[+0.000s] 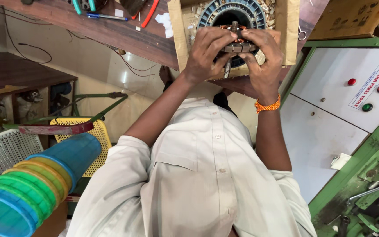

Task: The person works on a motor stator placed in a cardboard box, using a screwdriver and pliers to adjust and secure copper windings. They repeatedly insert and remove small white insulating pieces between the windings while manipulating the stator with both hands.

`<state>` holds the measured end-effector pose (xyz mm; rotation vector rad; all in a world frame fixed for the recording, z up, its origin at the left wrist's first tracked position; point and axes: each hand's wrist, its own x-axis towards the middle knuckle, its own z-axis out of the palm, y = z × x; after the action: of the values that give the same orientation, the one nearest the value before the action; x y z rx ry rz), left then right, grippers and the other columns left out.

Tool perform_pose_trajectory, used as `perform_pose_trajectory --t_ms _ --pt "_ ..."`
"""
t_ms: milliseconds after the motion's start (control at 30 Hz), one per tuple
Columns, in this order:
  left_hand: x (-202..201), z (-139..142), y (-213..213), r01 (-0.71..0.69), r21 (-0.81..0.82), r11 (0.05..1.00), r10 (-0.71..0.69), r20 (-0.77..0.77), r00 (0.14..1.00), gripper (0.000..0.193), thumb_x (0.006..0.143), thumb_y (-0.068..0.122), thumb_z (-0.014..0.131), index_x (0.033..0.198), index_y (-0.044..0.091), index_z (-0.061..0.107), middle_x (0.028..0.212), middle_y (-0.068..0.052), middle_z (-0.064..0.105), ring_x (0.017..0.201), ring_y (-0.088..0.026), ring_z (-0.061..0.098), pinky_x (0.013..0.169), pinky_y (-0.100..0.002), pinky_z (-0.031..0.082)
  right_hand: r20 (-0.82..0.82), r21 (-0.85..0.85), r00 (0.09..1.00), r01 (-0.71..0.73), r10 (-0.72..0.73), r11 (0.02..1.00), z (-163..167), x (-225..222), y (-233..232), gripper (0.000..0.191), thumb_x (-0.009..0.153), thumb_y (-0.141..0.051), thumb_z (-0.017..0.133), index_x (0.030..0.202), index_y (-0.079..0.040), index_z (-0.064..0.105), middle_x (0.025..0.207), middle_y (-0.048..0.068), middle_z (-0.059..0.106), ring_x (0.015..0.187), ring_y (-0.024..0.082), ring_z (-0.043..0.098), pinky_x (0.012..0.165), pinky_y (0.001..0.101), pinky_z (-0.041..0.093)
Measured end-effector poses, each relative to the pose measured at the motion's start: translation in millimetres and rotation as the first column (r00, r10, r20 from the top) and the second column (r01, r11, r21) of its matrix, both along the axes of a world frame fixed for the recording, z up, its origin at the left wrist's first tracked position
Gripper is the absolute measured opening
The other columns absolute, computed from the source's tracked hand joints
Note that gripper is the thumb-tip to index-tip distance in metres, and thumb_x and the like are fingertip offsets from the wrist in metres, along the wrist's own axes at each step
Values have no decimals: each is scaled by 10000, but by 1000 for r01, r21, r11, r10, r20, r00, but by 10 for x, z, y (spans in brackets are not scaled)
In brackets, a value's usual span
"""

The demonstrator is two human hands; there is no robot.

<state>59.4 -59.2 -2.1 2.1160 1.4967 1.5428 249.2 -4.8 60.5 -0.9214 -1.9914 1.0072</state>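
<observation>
Head cam looks down the person's own chest & pale shirt (207, 175), so everything reads upside down. Both hands are up at the far end of the arms, closed around a small motor core (237, 44), a laminated metal ring w/ copper windings and a steel shaft (234, 25) poking through the centre. Left hand (205, 50) wraps the core's left side, fingers curled over the top, thumb underneath; right hand (264, 55), the wrist w/ an orange thread band (267, 105), clamps the right side the same way. Core sits between the two palms, just in front of a round blue-grey slotted housing (231, 13) that rests inside an open cardboard box (288, 30) directly beyond the hands. Beyond the left hand, on the wooden bench (123, 33): pliers w/ green grips (83, 5), a pen, paper scraps. To the right of the right hand, a green & white press cabinet (330, 109) w/ red and green buttons. Near the left elbow, a stack of nested coloured plastic rings (31, 188) and a yellow mesh basket (91, 145). Risks, as I judge: grip is fingertip-heavy, so a slip could drop the core onto the box edge & nick the windings; skewing it vs the housing could jam it or scrape the copper; fingers caught between core & housing rim could get pinched.
</observation>
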Motion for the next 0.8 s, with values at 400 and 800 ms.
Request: perform_pose_trajectory --t_ms 400,800 --pt "88 34 45 -152 55 987 156 -63 986 431 902 195 803 1239 63 569 1224 -87 612 1080 -293 607 891 -465 469 51 289 989 118 -139 950 -133 -150 -81 357 1094 -337 645 1260 -22 655 1221 144 672 1223 347 609 1100 476 501" --pt "122 -13 75 -143 79 987 146 -40 988 441 890 194 788 1224 85 523 1172 -74 587 1035 -279 615 881 -468 465 64 230 980 169 -188 958 -52 -191 -158 376 1113 -320 619 1288 12 631 1314 159 663 1267 356 603 1149 482 475"
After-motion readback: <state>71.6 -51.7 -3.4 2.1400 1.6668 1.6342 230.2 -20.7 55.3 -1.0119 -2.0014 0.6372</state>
